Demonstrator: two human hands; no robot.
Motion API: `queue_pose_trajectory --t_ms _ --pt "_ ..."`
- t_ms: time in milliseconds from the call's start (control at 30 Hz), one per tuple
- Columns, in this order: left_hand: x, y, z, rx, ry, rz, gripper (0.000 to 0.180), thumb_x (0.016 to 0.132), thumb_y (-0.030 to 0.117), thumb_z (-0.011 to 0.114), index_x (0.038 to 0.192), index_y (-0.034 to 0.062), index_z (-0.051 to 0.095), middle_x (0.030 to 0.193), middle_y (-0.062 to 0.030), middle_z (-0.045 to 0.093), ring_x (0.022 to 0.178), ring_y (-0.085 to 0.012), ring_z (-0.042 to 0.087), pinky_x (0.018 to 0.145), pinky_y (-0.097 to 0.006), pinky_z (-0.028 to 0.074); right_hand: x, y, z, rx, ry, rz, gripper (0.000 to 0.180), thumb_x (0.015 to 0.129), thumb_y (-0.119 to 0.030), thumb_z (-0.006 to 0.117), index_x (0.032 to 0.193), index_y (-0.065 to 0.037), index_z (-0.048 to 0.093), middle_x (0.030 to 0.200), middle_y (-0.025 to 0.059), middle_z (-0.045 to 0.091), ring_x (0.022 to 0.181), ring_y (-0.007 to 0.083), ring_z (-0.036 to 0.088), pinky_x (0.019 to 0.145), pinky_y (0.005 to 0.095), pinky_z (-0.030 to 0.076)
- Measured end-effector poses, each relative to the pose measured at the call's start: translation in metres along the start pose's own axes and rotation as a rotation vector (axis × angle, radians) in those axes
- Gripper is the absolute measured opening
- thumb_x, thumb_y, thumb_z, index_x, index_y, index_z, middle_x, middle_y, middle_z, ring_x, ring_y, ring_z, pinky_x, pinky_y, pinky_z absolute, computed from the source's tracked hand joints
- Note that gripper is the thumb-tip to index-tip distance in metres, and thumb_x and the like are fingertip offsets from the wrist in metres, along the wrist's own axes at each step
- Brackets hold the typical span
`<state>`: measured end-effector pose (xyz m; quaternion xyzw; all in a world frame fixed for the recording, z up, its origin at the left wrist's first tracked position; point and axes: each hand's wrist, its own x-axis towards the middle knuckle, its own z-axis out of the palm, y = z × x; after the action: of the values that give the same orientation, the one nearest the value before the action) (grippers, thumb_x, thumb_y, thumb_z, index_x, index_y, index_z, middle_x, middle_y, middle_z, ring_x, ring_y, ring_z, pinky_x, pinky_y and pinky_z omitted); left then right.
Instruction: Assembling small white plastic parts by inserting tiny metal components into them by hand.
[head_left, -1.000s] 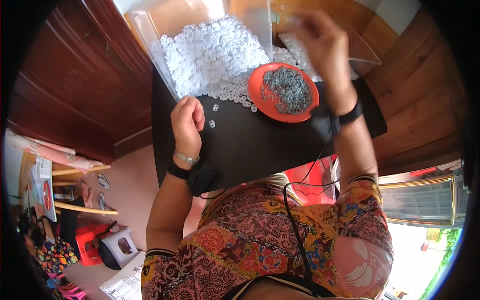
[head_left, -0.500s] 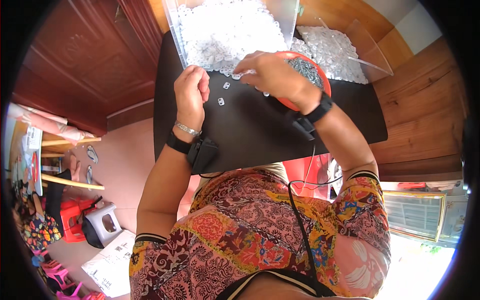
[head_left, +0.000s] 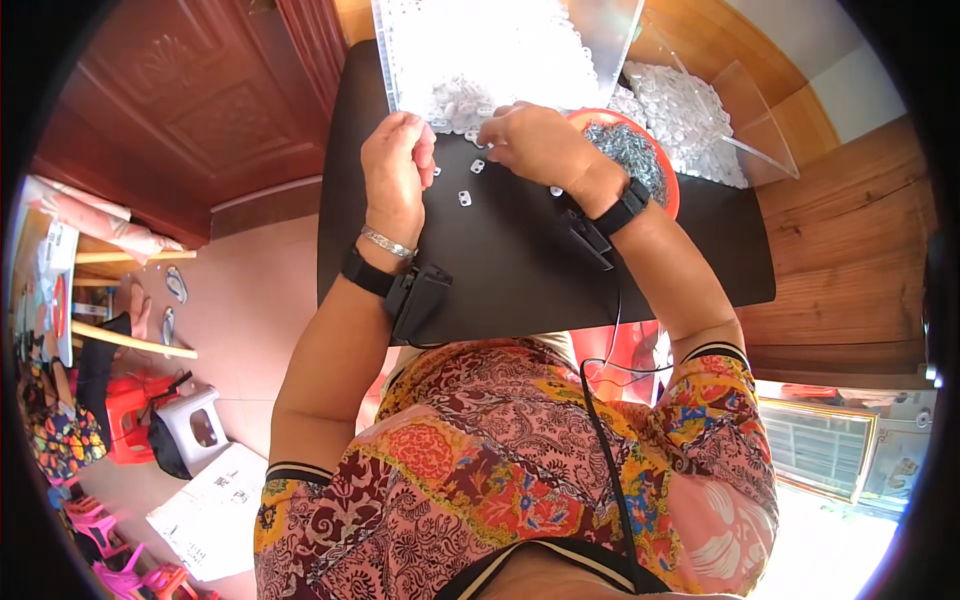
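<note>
My left hand (head_left: 393,165) is closed above the dark table, its fingers curled in. What it holds, if anything, is hidden. My right hand (head_left: 545,150) is bent over the table beside an orange-red bowl (head_left: 672,185) of small grey metal pieces (head_left: 630,150). Its thumb and fingers come together near small white parts at the bin's front edge, and I cannot make out what is between them. Between the hands lie loose white two-holed plastic pieces (head_left: 464,198). Beyond them a clear plastic bin (head_left: 388,60) holds a heap of the same white pieces (head_left: 480,60).
At the back right, more white pieces (head_left: 685,120) lie heaped by a clear panel (head_left: 760,125). Black devices are strapped to both wrists, and a black cable (head_left: 600,420) crosses my shirt. Stools (head_left: 190,430) and a sheet of paper (head_left: 215,515) are on the floor at left.
The view has shifted slightly, so the table things appear further right. My right fingers have drawn closer together near the bin's front edge. My left hand stays closed.
</note>
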<state>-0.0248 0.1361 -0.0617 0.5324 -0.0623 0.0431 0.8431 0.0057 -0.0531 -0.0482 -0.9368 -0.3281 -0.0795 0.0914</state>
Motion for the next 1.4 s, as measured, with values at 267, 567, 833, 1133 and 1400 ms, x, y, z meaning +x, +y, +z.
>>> queue_pose_trajectory --t_ms 267,567,833,1133,1400 --pt "0.002 -0.004 -0.002 0.006 -0.002 -0.020 0.020 0.086 0.017 0.047 0.069 0.0064 0.051 0.056 0.0017 0.044 0.041 -0.0074 0.037 0.039 -0.021 0.031 0.004 -0.010 0.017 0.072 -0.110 0.065 0.013 0.077 -0.014 0.062 0.086 -0.005 0.063 0.082 0.0114 0.064 0.083 0.0324 0.061 0.074 0.0406 0.048" --pt "-0.003 -0.011 0.004 0.083 -0.042 -0.086 0.021 0.087 0.018 0.047 0.069 0.0074 0.049 0.056 0.0020 0.043 0.042 -0.0072 0.036 0.039 -0.021 0.028 -0.009 -0.013 0.017 0.194 -0.079 0.151 0.016 0.076 -0.016 0.063 0.084 -0.003 0.059 0.080 0.0159 0.064 0.079 0.0344 0.062 0.070 0.0417 0.048" --pt "-0.001 -0.014 0.004 0.206 -0.082 -0.156 0.017 0.088 0.018 0.048 0.076 0.0065 0.053 0.058 0.0015 0.046 0.044 -0.0070 0.038 0.042 -0.020 0.029 -0.018 -0.011 0.018 0.389 0.075 0.077 0.015 0.076 -0.009 0.062 0.088 -0.001 0.060 0.080 0.0145 0.065 0.077 0.0301 0.063 0.070 0.0367 0.050" --pt "-0.007 -0.014 0.008 0.355 -0.295 -0.113 0.016 0.090 0.016 0.050 0.085 0.0020 0.055 0.066 -0.0009 0.052 0.050 -0.0049 0.043 0.044 -0.020 0.034 -0.027 -0.020 -0.004 0.808 0.135 0.120 0.011 0.084 -0.004 0.057 0.093 -0.001 0.062 0.081 0.0044 0.063 0.078 0.0116 0.059 0.073 0.0258 0.047" --pt "-0.010 -0.015 0.012 0.448 -0.425 -0.183 0.014 0.088 0.013 0.051 0.080 0.0028 0.053 0.063 -0.0004 0.050 0.052 -0.0056 0.044 0.046 -0.020 0.034 -0.027 -0.010 0.001 1.015 0.169 0.160 0.013 0.084 -0.003 0.059 0.096 0.001 0.058 0.085 0.0028 0.061 0.080 0.0091 0.058 0.073 0.0236 0.047"
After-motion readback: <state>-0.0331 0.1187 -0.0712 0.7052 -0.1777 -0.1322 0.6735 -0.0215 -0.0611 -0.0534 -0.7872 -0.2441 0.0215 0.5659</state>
